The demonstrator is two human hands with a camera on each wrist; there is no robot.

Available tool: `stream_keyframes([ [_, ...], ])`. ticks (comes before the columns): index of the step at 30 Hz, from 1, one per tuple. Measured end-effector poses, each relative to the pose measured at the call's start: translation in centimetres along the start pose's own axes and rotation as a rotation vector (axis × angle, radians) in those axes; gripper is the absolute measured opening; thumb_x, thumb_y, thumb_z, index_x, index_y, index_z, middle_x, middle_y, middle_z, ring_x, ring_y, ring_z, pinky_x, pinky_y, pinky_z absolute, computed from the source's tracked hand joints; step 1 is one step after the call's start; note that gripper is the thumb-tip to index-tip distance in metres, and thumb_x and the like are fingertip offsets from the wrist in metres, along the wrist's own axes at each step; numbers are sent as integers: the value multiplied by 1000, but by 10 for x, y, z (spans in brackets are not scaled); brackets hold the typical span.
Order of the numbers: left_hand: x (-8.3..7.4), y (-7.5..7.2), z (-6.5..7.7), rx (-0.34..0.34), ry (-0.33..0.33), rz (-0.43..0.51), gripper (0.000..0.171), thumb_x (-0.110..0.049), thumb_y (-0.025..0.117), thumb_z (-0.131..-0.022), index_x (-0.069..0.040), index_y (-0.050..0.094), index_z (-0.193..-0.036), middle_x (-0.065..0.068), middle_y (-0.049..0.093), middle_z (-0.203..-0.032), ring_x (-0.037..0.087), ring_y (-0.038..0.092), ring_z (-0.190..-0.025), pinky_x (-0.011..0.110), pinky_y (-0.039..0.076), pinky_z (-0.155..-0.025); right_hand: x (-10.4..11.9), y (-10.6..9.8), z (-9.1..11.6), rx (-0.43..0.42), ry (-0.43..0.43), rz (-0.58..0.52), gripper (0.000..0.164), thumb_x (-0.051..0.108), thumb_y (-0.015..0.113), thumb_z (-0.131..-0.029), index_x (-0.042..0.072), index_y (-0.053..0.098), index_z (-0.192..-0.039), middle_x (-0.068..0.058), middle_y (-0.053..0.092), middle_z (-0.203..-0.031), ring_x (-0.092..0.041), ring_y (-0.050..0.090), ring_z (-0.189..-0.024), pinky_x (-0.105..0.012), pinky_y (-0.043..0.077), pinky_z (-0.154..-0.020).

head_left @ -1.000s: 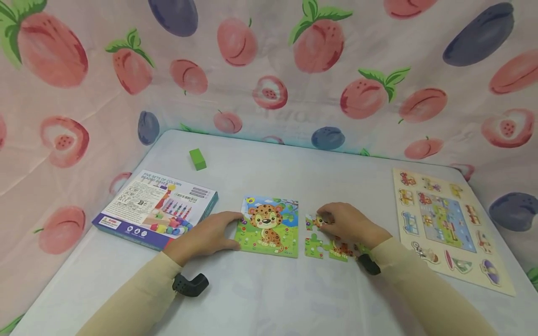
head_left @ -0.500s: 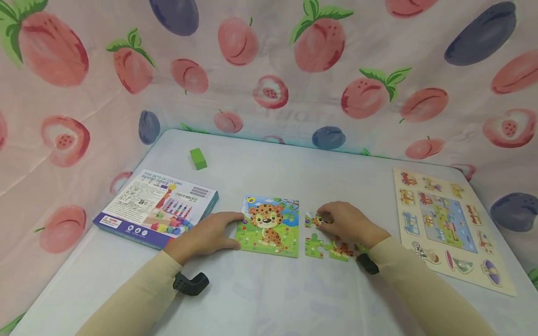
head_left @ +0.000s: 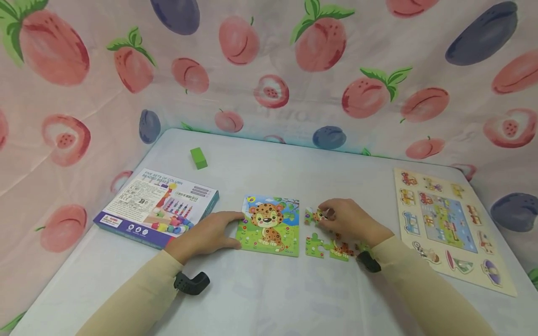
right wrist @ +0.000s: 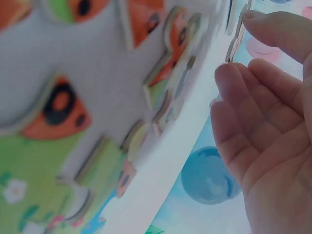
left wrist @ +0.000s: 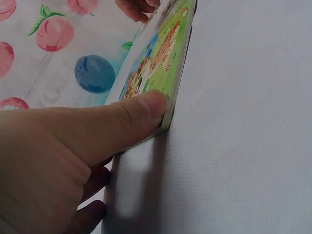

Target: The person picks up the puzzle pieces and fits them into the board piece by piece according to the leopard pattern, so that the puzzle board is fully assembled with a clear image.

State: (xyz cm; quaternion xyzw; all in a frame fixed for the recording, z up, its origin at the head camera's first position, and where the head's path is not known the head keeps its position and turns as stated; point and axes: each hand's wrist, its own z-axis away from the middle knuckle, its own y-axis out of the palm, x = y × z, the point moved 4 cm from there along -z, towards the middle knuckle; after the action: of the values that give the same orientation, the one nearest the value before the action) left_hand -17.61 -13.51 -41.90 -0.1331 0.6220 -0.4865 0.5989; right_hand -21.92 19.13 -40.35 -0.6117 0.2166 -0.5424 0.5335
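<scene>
Touching a flat, square leopard board [head_left: 269,228], the left hand [head_left: 206,237] is spread wide; just right of the board, the right hand [head_left: 354,223] pinches a thin puzzle piece [head_left: 319,216], partly hiding lobed loose pieces [head_left: 313,247]. A printed box [head_left: 157,207] lies left, a green block [head_left: 199,158] beyond.

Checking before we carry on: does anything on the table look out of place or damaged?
No damage or spill shows. The green rectangular block looks slightly odd, lying alone beyond the beaded toy box. The loose jigsaw pieces by the right hand lie with gaps, which fits an unfinished puzzle.
</scene>
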Motion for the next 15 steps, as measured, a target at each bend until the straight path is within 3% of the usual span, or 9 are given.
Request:
stream_keyframes([
  [15, 0, 1, -1, 3, -10, 6, 71, -23, 84, -83, -7, 52, -145, 10, 51, -146, 30, 42, -139, 48, 35, -114, 25, 2, -9, 25, -86, -35, 39, 21, 74, -90, 0, 66, -123, -6, 70, -107, -20, 65, -96, -40, 57, -84],
])
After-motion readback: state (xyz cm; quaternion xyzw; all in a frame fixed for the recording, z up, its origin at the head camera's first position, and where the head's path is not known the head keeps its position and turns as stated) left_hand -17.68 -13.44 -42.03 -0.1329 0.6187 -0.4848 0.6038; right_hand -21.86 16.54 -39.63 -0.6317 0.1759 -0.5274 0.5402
